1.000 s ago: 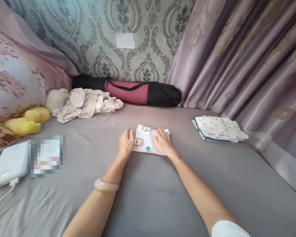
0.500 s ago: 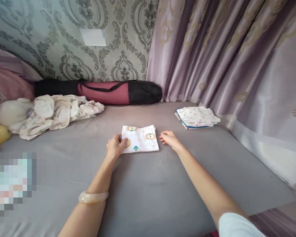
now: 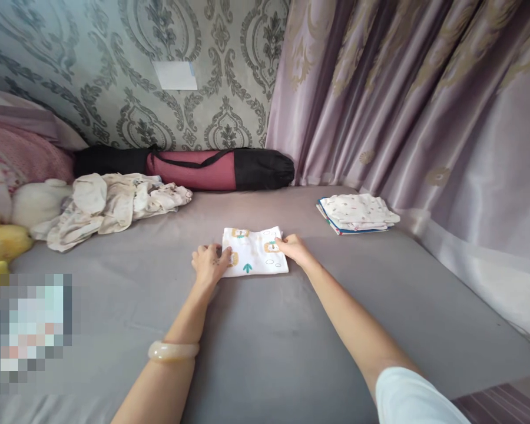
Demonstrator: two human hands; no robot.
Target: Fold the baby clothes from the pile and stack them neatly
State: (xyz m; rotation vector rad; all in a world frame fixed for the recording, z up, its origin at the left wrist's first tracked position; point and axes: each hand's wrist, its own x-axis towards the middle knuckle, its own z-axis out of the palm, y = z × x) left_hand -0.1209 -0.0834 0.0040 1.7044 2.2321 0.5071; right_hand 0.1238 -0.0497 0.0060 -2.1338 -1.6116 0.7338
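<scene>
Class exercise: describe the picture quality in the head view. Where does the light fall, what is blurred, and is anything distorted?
Head view: soft daylight glows through the curtain, with faint shadows on the bed; the folded cloth under the left hand and right hand is sharp; a pixelated patch hides something; wide-angle bending shows at the edges.

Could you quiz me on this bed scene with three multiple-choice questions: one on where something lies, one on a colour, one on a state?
1. Where is the folded stack?
A. by the curtain
B. on the pillow
C. under the bag

2. What colour is the sheet?
A. green
B. grey
C. yellow

3. How is the printed cloth?
A. hanging up
B. crumpled in a heap
C. folded flat

Answers: 1 A, it lies at the curtain side. 2 B, plain grey. 3 C, it lies flat with the left hand and right hand at its sides.
</scene>
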